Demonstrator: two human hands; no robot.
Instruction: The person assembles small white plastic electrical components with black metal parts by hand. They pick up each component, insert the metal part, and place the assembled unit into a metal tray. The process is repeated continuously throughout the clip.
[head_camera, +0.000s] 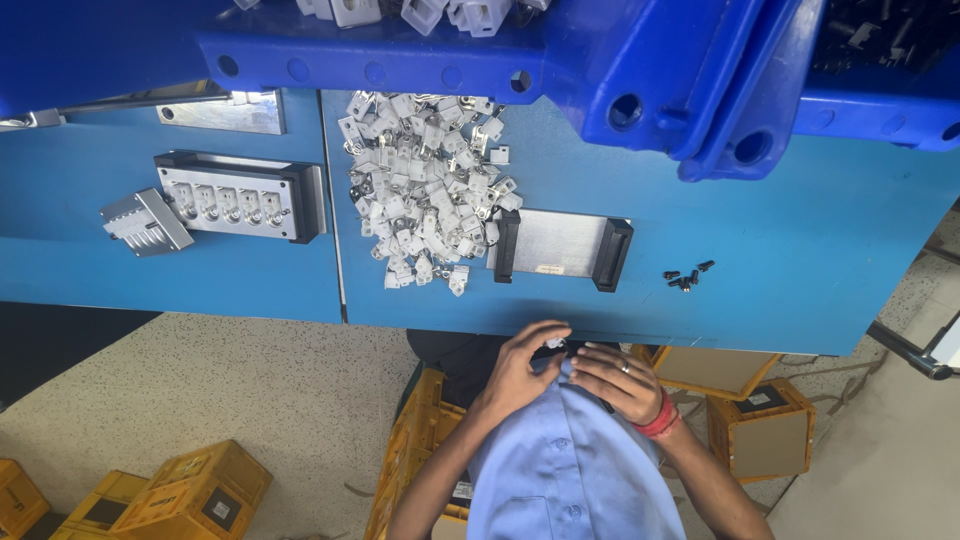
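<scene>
Grey metal jig with row of sockets (238, 197) on blue table (800, 250), far left. Heap of small white plastic-and-metal clips (430, 190) centre. Left hand (520, 368) and right hand (622, 378) together at table edge, fingers pinching small white part (555, 343). Black screws (688, 274) right.

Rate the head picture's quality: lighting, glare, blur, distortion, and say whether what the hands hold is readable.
Head view: even, bright light, soft shadows; mild glare on the metal plate and the pile of white parts; the blue crate's edges bow from wide-lens distortion; the left hand and right hand are sharp enough, but the small dark piece between them is too small to identify.
</scene>
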